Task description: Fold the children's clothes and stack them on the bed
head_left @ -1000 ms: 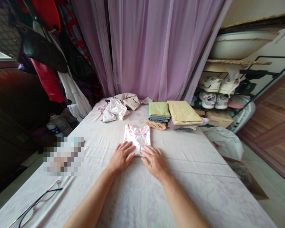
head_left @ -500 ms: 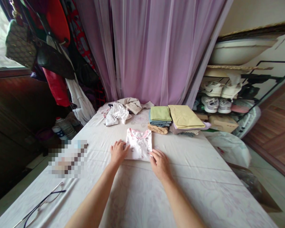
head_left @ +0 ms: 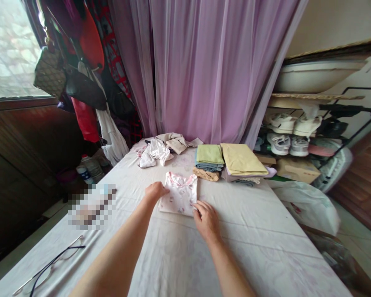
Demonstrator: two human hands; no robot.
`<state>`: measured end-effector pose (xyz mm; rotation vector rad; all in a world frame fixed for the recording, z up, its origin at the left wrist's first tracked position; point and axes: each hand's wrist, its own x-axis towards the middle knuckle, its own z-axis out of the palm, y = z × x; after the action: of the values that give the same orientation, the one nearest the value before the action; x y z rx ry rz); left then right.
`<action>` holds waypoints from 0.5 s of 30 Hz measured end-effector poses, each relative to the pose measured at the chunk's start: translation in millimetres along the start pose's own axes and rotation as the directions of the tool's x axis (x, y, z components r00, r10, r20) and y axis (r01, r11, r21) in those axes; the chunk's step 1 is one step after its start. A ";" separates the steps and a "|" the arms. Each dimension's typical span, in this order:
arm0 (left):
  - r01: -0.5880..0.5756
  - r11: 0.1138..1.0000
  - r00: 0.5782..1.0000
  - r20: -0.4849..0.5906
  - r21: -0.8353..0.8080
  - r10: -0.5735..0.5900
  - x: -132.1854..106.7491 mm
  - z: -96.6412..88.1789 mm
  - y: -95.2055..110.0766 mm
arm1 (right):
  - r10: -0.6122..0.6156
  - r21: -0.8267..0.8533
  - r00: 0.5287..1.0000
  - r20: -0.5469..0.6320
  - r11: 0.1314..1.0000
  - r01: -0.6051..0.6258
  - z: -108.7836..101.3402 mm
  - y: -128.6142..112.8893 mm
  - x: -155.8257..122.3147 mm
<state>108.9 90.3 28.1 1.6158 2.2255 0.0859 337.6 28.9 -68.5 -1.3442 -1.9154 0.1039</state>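
left hand (head_left: 155,191) and right hand (head_left: 207,218) moved off the front of the folded pink-collared shirt (head_left: 179,197) to its left and near-right edges. fingers curled there, can't tell if pinching. shirt's flat between them, collar far, long axis unclear; neither hand nearer.

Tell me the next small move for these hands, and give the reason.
Probably lift the folded shirt by its two sides: it lies flat and folded, the left hand is at its left edge, the right hand at its lower right, and a green-topped stack of folded cloth sits just beyond it.
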 end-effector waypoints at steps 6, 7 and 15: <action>-0.021 0.981 1.000 -0.011 -0.192 0.019 6.8 6.6 3.2 | 0.011 0.009 1.000 -0.002 1.000 -0.011 -0.2 -1.0 -0.2; -0.017 0.969 1.000 -0.012 -0.245 0.015 6.8 8.3 2.9 | 0.011 0.010 1.000 -0.004 1.000 -0.011 -0.6 -1.4 -0.3; 0.135 0.673 0.970 0.234 -0.728 0.059 -2.7 14.2 -5.1 | -0.002 0.021 1.000 -0.002 1.000 0.002 -1.2 -0.8 0.1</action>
<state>109.8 83.6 14.3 1.0402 1.6798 0.6645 337.7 28.2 -67.3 -1.3281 -1.9086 0.1211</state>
